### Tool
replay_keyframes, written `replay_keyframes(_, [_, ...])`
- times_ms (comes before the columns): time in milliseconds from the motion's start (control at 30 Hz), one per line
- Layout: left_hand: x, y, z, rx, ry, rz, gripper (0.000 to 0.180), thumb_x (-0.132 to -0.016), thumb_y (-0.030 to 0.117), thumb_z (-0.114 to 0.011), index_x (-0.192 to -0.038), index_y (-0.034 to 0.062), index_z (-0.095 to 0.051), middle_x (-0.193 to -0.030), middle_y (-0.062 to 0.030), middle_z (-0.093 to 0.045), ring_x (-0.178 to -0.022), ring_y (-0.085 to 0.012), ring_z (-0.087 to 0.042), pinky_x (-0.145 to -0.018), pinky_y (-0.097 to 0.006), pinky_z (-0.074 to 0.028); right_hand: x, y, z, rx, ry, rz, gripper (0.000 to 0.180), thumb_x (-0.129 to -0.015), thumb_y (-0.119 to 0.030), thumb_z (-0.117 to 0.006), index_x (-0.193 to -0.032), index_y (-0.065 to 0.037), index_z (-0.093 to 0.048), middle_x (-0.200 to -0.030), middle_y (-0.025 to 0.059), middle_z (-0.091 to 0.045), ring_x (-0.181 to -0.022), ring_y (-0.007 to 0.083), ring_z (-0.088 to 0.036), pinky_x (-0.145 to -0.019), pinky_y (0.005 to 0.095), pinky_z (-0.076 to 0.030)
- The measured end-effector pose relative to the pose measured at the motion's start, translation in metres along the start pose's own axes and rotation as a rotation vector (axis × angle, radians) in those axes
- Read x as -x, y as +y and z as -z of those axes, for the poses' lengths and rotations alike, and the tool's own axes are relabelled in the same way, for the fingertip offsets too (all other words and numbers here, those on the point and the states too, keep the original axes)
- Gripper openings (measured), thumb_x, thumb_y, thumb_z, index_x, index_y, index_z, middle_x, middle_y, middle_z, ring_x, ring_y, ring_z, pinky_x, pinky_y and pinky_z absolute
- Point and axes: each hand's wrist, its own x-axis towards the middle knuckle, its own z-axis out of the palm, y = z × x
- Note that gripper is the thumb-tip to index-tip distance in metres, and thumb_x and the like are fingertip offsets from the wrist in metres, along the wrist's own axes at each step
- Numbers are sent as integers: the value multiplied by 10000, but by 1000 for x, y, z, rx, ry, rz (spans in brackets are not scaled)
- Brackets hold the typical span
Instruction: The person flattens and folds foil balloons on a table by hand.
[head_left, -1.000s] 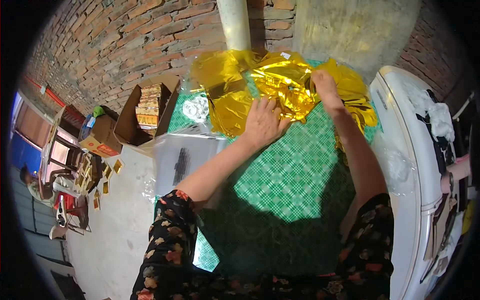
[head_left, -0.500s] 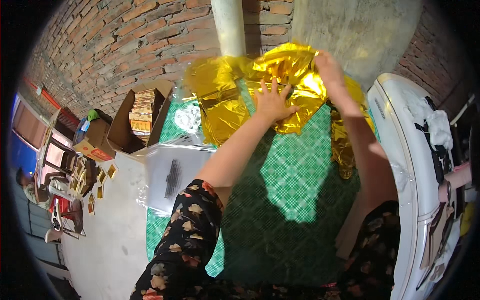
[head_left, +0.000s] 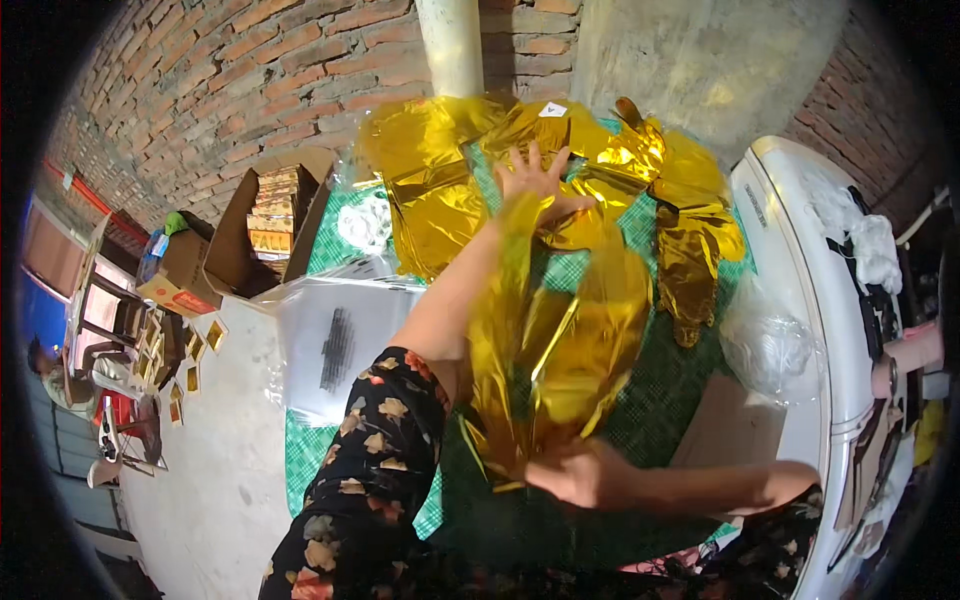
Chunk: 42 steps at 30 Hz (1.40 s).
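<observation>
A flat, uninflated gold foil balloon [head_left: 585, 345] stretches toward me over the green checked tablecloth, blurred by motion. My right hand [head_left: 582, 475] grips its near end, fingers closed. Farther off, my left hand [head_left: 537, 180] lies with fingers spread on more gold foil, next to a small white tag [head_left: 552, 110]. Other flat gold foil pieces [head_left: 435, 215] spread to the left of that hand. To its right lies another gold foil balloon [head_left: 690, 240], its narrow end hanging toward me.
Plastic-sleeved white sheets [head_left: 335, 345] lie at the table's left, near a white crumpled bundle [head_left: 367, 225]. A cardboard box [head_left: 235, 245] of packets stands beyond. At right are a clear plastic bag [head_left: 770, 340] and a white appliance [head_left: 790, 230]. A person [head_left: 65, 380] sits far left.
My right hand has come from the far side of the table down toward me, drawing a gold foil balloon along. My left hand stays spread on the foil.
</observation>
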Motion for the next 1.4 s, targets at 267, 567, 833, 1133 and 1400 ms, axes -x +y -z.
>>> replay_keyframes(267, [21,-47,41,-43,107,-17,948,-909,815,-490,-1651,244,-350,-1708,-177,-293,-1602,-417,-139,-1220,-721,-126,36,-40,-26,139,219,369,403,-907,-242,-759,-1280,-111,-680,-1220,106,-729,-1175,327,-686,-972,464,-577])
replay_keyframes(567, [153,-53,177,435,-224,-33,870,-935,740,-595,-1478,61,-589,-1431,-244,-623,-1329,-381,-599,-1117,-457,-473,53,-45,-9,634,494,-123,792,-860,-362,-785,-1507,-15,-488,-1598,290,-367,-1467,506,-329,-1162,640,-300])
replay_keyframes(833, [289,-103,177,37,-182,-110,998,-817,778,-711,-1452,17,-590,-1401,-242,-627,-1282,-441,-599,-1056,-512,-506,59,-34,-82,823,513,-293,916,-933,-607,-658,-1608,-56,-378,-1652,255,-333,-1520,486,-285,-1196,692,-196])
replay_keyframes(1133, [304,-120,170,324,169,102,500,-922,250,-737,-1376,108,-584,-960,-282,-725,-908,-500,-689,-776,-561,-556,67,-62,-111,819,539,-355,896,-933,-609,-650,-1585,-44,-409,-1627,262,-365,-1475,493,-341,-1159,720,-244])
replay_keyframes(1400, [342,-87,157,144,411,-92,824,-880,464,-777,-1548,115,-444,-1550,-242,-445,-1450,-467,-396,-1142,-625,-365,89,-75,-116,668,595,-288,786,-942,-422,-706,-1571,-41,-429,-1629,250,-363,-1488,494,-330,-1175,710,-229])
